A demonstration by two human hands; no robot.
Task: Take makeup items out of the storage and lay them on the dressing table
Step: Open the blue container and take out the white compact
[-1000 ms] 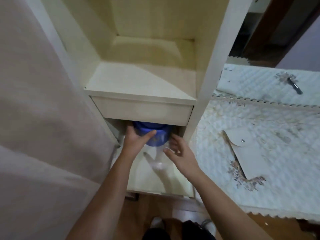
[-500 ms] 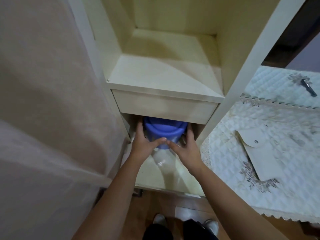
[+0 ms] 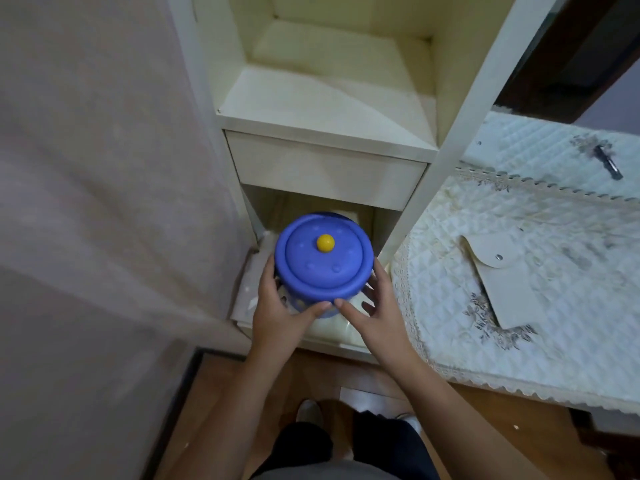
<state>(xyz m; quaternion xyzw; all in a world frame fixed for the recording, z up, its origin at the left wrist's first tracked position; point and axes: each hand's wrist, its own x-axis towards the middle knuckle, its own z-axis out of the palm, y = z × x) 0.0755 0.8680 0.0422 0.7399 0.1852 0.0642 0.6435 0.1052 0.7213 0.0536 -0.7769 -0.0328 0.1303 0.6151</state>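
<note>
A round blue storage jar [image 3: 323, 263] with a blue lid and a small yellow knob is held in front of the low cubby of a cream shelf unit [image 3: 325, 168]. My left hand [image 3: 282, 308] grips its left and lower side. My right hand [image 3: 375, 306] cups its right side, fingers spread against it. The jar's lower body is partly hidden by my fingers. The dressing table [image 3: 540, 306], covered with a white quilted cloth, lies to the right.
A beige snap pouch [image 3: 507, 275] lies on the table cloth, and a dark pen-like item [image 3: 608, 162] lies further back. A pale curtain [image 3: 104, 202] hangs at the left. The upper shelf compartment stands open. Wooden floor and my feet are below.
The blue jar has come out of the low cubby toward me, held in both hands; its lid and yellow knob now show fully.
</note>
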